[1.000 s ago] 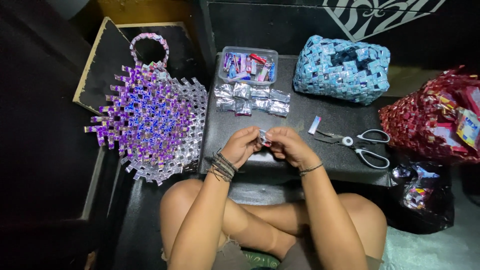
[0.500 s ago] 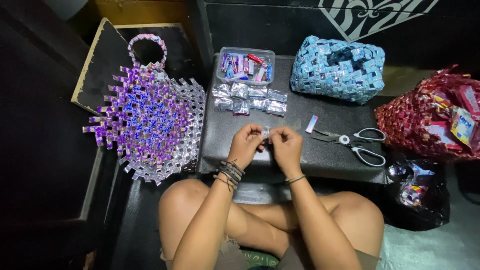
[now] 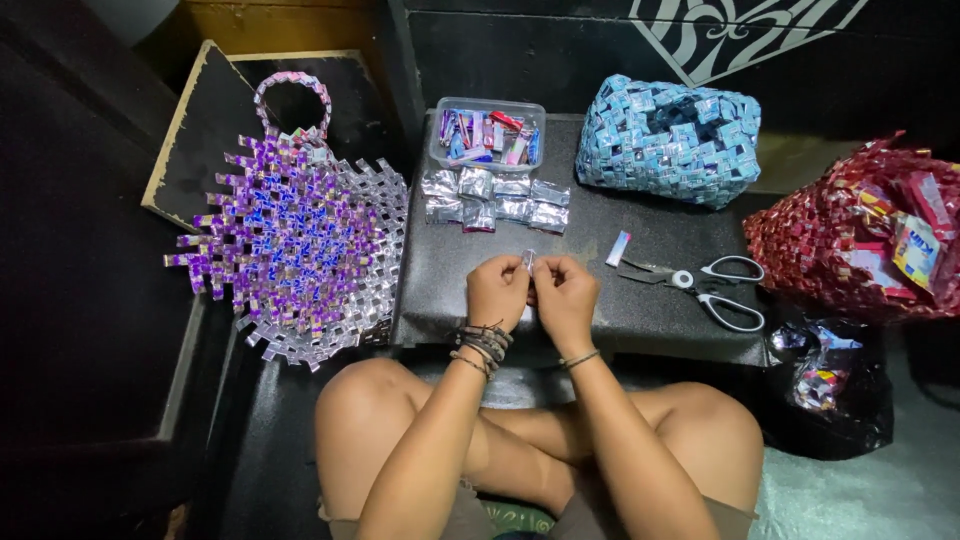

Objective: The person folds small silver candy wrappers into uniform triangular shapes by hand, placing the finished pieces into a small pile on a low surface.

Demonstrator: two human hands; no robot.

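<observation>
Head view. I am watching a small silvery folded strip (image 3: 528, 262) being pinched at the centre of the frame, its long axis running roughly up-down in the picture, its free end pointing toward the top edge; finer detail is too small for me to tell. The left hand (image 3: 497, 292) and the right hand (image 3: 565, 295) are closing their fingertips on the strip from either side, knuckles touching, over the dark work board (image 3: 660, 310). Just above them, a cluster of silver folded wrappers (image 3: 492, 198) is lying below a clear plastic tray (image 3: 487, 133) of coloured strips. Right of the hands, scissors (image 3: 705, 285) are resting beside a small loose strip (image 3: 619, 248). At upper right a blue woven bag (image 3: 668, 140) is sitting; at left, a purple woven piece (image 3: 295, 245) is spreading flat.
</observation>
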